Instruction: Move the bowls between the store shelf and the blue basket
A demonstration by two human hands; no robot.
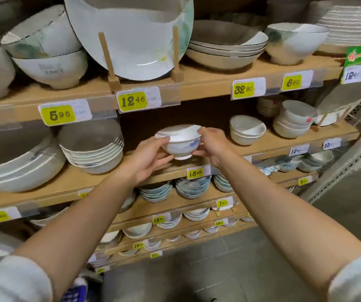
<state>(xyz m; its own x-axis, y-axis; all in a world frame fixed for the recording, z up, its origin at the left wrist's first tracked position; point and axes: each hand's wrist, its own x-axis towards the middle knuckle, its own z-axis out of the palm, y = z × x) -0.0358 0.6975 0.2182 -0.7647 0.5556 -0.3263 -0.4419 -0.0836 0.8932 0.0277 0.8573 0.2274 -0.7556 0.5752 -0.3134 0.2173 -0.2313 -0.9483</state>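
A small white bowl [180, 141] with a pale blue pattern and a short foot hangs just above the front of the middle wooden shelf [269, 139]. My left hand [151, 156] grips its left side, thumb over the rim and fingers under the base. My right hand [213, 147] holds the right side, fingertips at the rim and under the foot. A blue object [75, 293], possibly the basket, shows at the bottom left edge, mostly hidden by my left arm.
Stacked white bowls [92, 149] stand left of the held bowl, and small white bowls [247, 129] to its right. A large plate [131, 33] leans in a wooden stand on the shelf above. Lower shelves carry several stacks of small blue-white dishes [193, 185]. Grey floor tiles [229, 269] lie below.
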